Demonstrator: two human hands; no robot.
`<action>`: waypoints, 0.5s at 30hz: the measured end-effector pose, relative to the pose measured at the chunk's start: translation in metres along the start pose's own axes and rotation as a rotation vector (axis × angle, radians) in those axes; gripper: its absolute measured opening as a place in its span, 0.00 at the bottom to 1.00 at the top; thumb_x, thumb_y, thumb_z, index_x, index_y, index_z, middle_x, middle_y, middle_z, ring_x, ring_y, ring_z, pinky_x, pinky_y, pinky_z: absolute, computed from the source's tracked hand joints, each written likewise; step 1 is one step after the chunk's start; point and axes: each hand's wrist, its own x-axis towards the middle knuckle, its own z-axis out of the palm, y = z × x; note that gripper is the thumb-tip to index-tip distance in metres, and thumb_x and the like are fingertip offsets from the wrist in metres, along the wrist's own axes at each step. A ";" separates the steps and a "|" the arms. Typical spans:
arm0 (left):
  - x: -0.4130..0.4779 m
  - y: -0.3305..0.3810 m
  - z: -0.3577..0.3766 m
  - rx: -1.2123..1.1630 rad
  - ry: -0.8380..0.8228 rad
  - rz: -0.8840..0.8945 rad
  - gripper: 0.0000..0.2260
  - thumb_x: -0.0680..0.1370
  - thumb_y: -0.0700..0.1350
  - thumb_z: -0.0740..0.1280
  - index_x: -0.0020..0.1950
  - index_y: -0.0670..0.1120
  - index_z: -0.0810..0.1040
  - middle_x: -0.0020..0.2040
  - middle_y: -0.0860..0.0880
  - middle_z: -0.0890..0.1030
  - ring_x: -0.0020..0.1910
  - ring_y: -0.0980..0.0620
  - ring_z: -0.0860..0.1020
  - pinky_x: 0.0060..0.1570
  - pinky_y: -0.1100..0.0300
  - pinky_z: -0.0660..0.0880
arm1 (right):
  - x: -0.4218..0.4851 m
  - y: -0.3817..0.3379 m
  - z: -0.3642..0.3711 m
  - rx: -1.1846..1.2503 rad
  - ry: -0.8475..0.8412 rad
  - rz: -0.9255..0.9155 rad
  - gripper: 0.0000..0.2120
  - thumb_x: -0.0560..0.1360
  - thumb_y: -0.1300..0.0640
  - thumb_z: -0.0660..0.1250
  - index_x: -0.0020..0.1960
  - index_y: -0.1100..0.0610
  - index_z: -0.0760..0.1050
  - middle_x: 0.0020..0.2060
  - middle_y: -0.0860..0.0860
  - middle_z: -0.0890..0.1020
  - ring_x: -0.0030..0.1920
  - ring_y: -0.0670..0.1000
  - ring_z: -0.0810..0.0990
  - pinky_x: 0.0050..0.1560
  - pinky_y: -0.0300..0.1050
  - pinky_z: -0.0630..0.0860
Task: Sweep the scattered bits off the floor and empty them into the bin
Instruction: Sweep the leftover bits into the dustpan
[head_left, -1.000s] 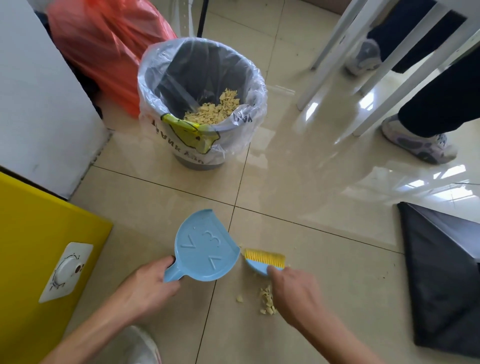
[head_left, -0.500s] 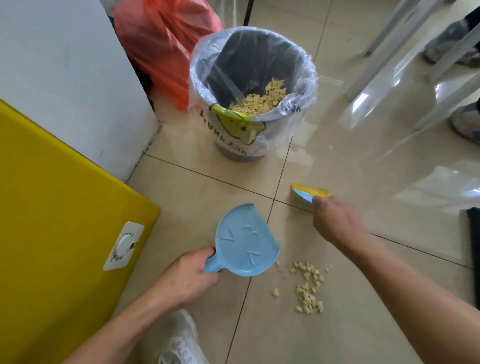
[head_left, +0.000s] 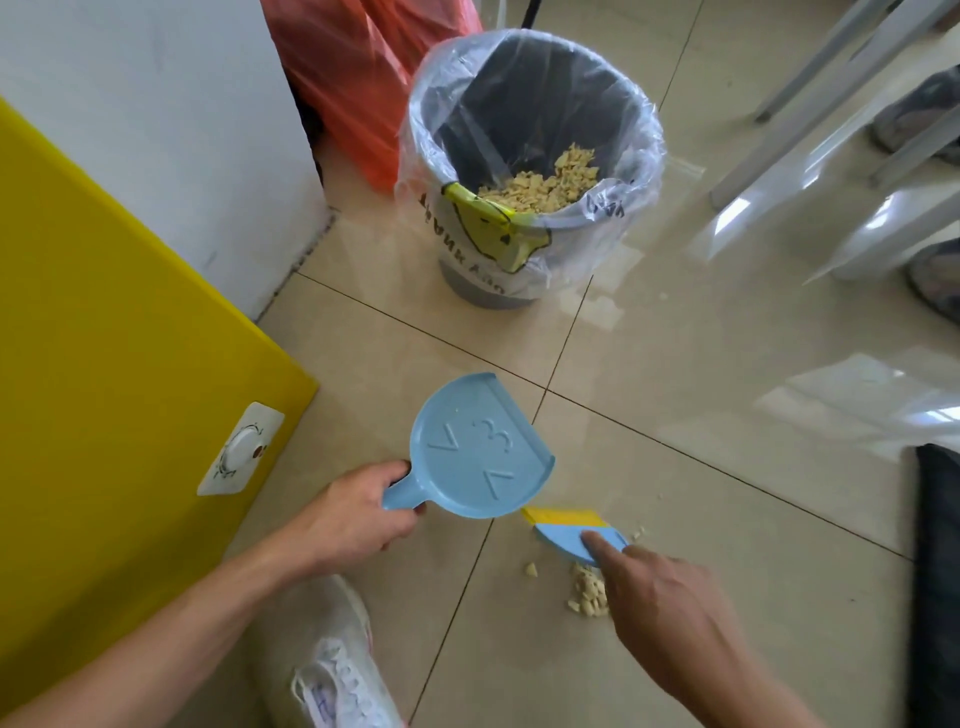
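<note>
My left hand (head_left: 358, 519) grips the handle of a light blue dustpan (head_left: 480, 447), which lies flat on the tiled floor and holds almost nothing. My right hand (head_left: 660, 608) holds a small blue brush with yellow bristles (head_left: 571, 530), just right of the pan's open edge. A small heap of beige bits (head_left: 587, 597) lies on the floor under and beside my right hand, with one loose bit (head_left: 531, 569) to its left. The grey bin (head_left: 530, 166), lined with a clear plastic bag, stands beyond the pan and holds a pile of the same bits.
A yellow cabinet (head_left: 104, 364) with a white dial fills the left side, a white wall behind it. An orange plastic bag (head_left: 358, 78) leans behind the bin. White furniture legs (head_left: 810, 104) and another person's shoes stand at the right. A black sheet (head_left: 935, 571) lies at the right edge. My white shoe (head_left: 332, 660) is below.
My right hand has drawn the brush back from the far tile line to the heap of bits beside the pan's mouth. The dustpan has stayed in my left hand on the floor.
</note>
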 end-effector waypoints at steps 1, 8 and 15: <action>0.000 0.000 0.001 -0.009 -0.001 0.009 0.06 0.71 0.41 0.67 0.46 0.50 0.80 0.26 0.60 0.78 0.24 0.61 0.74 0.25 0.70 0.70 | -0.006 -0.002 -0.009 0.028 0.034 0.006 0.21 0.66 0.53 0.75 0.59 0.45 0.82 0.30 0.49 0.80 0.25 0.56 0.79 0.23 0.44 0.61; -0.001 0.000 0.001 -0.039 -0.010 0.053 0.06 0.72 0.41 0.68 0.46 0.51 0.80 0.28 0.58 0.79 0.25 0.60 0.73 0.25 0.71 0.70 | -0.007 -0.039 0.005 0.517 -0.318 0.130 0.18 0.71 0.41 0.59 0.39 0.57 0.71 0.28 0.54 0.70 0.32 0.54 0.73 0.27 0.43 0.62; -0.003 -0.002 0.007 -0.012 -0.031 0.075 0.07 0.70 0.43 0.67 0.47 0.50 0.80 0.35 0.55 0.79 0.28 0.61 0.75 0.29 0.68 0.73 | 0.055 0.011 0.026 0.287 -0.198 0.259 0.17 0.73 0.49 0.63 0.31 0.57 0.65 0.25 0.50 0.69 0.32 0.57 0.73 0.26 0.44 0.64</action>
